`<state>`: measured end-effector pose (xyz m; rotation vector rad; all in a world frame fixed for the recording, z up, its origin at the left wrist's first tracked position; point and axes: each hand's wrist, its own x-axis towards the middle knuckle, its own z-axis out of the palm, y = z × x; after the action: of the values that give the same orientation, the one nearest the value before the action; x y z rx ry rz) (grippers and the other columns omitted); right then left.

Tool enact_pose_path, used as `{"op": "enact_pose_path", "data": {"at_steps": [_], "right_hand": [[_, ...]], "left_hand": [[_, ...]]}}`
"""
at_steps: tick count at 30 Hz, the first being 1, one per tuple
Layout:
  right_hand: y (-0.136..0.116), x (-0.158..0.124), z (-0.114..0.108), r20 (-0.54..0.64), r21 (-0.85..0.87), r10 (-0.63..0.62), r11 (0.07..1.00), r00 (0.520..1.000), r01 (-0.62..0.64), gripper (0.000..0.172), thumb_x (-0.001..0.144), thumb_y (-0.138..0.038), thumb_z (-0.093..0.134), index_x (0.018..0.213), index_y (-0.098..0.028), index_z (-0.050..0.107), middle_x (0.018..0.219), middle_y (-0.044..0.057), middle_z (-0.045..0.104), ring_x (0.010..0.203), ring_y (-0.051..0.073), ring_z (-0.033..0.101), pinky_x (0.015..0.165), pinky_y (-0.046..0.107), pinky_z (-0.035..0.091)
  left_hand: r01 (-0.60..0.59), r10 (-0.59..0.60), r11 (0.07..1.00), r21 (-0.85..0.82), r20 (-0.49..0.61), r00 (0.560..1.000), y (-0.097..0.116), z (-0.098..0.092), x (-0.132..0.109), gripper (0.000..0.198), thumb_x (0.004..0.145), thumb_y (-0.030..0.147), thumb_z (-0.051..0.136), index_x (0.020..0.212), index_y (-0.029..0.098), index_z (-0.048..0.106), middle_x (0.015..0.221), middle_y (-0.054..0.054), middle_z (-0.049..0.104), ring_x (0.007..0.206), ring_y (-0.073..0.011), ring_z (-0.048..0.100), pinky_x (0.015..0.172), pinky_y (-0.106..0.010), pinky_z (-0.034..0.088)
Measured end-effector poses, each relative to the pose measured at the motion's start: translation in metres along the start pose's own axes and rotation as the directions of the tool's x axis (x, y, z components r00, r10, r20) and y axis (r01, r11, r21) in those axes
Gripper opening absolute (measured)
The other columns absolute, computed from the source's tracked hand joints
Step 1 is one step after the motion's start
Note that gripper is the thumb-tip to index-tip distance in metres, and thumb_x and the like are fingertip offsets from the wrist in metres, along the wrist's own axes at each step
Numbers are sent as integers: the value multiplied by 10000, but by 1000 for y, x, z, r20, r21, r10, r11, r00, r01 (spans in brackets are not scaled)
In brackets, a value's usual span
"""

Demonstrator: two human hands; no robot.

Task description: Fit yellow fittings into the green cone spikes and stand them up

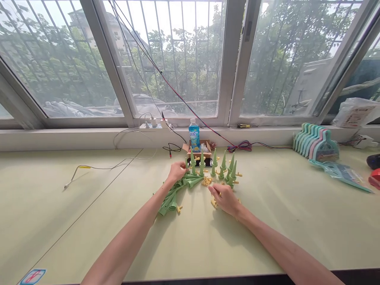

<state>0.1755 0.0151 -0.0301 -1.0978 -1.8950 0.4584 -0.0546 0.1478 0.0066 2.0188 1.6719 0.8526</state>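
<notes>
Pale green tabletop (178, 253) runs beneath both forearms. Just right of the left wrist, a single yellow piece (179, 209) lies beside the pile of hollow green cones (172, 200), which spreads under and around that wrist. Right hand (226, 198): fingers curled, thumb and index nearly together, at the near edge of a small heap of yellow pieces (207, 181); cannot tell whether one is gripped. Left hand (177, 171): fingers bent inward at the far end of the pile; hold cannot be confirmed. Beyond and between the hands, upright green cones (223, 166) stand in a loose group, several with yellow pieces projecting sideways. Behind these: open cardboard box (198, 155), blue bottle (194, 136), then barred window (184, 59).
</notes>
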Motion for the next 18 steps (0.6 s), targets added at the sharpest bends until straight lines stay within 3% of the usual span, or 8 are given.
{"op": "enact_pose_path", "data": {"at_steps": [7,11,14,18], "right_hand": [[-3,1,-1,-1,3,-7,1000,1000,7,415,991,-345,390,604,-205,335,538,-43,368,501,105,309,525,259,265],[-4,3,-1,-14,-19,-12,1000,1000,12,411,991,-335,389,604,-205,341,535,-43,385,498,103,324,524,254,269],[-2,3,0,-21,-43,-28,999,999,27,415,997,-333,379,603,-205,341,541,-38,402,503,105,339,524,250,276],[0,1,2,-42,-70,-63,996,997,60,427,1008,-345,357,604,-207,353,547,-29,422,509,112,361,531,252,294]], "left_hand": [[30,-30,999,-32,12,999,5,-14,-12,224,734,259,644,938,178,688,870,-69,757,776,-212,703,663,-278,539],[12,-13,1000,-20,-60,998,14,-32,-32,260,782,312,596,980,160,671,918,-94,746,791,-217,693,702,-305,537],[-48,47,999,-6,-119,992,23,-44,-55,217,823,336,552,922,185,672,913,-61,735,785,-194,667,738,-297,517],[-240,246,969,55,-191,950,29,-49,-83,223,877,343,499,842,201,668,815,-26,709,676,-158,615,678,-269,488]]}}
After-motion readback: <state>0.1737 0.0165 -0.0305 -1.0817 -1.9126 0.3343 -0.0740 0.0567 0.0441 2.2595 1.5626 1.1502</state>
